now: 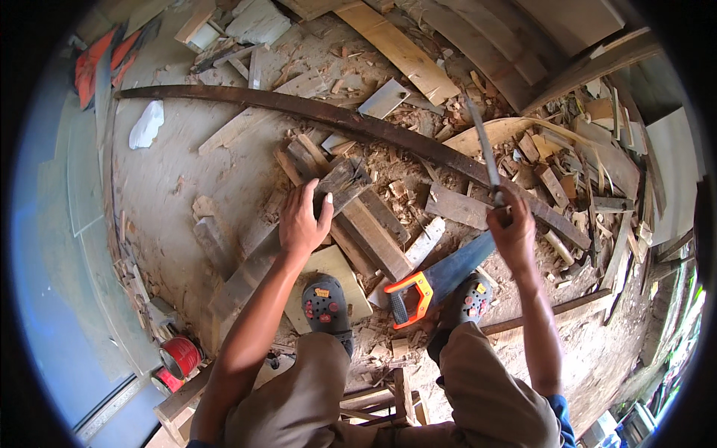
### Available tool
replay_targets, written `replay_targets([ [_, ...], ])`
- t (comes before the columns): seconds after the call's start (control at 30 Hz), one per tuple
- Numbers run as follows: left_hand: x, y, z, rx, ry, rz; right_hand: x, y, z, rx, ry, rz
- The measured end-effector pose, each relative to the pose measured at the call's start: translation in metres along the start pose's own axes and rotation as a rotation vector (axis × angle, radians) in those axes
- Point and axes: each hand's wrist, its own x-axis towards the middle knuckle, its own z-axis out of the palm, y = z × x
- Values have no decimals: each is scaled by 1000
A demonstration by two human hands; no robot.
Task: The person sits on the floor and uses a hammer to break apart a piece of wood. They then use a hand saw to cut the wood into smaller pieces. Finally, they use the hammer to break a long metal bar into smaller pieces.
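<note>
My left hand grips the upper part of a dark, weathered wooden beam, thumb and fingers spread over its top. The beam slants down to the left under my forearm, across other lengths of timber. In my closed right hand is a long knife, its narrow blade pointing up and away. The handle is mostly hidden in my fist. Just below that hand lies a handsaw with an orange and black handle, its blade running toward my right foot.
A long dark plank crosses the floor beyond my hands. Wood offcuts and chips cover the ground, thickest at the right. My feet in dark clogs stand close to the timber. A red can sits at lower left beside a blue surface.
</note>
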Motion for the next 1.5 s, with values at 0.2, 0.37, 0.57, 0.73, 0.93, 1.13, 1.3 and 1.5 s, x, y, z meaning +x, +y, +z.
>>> replay_targets([
  [0.2,0,-2,2,1,-36,-25,64,50,-35,-101,1,-118],
  [0.37,-3,-3,3,-21,-54,-64,106,91,-22,-206,-115,-270],
  [0.57,-1,-1,2,13,-58,-46,103,96,-17,-246,212,-351],
  [0.73,-2,0,-1,38,-53,-54,68,83,-3,-279,-165,-452],
  [0.93,-2,-4,3,24,-32,-42,88,97,-10,-468,-503,-213],
  [1.13,-3,-6,3,-7,-67,-60,61,118,9,-573,-220,-347],
  [1.3,-1,-6,5,8,-74,-72,43,107,11,-655,11,-380],
  [1.5,-8,-19,4,-101,-87,-110,26,101,26,-607,-106,-345],
])
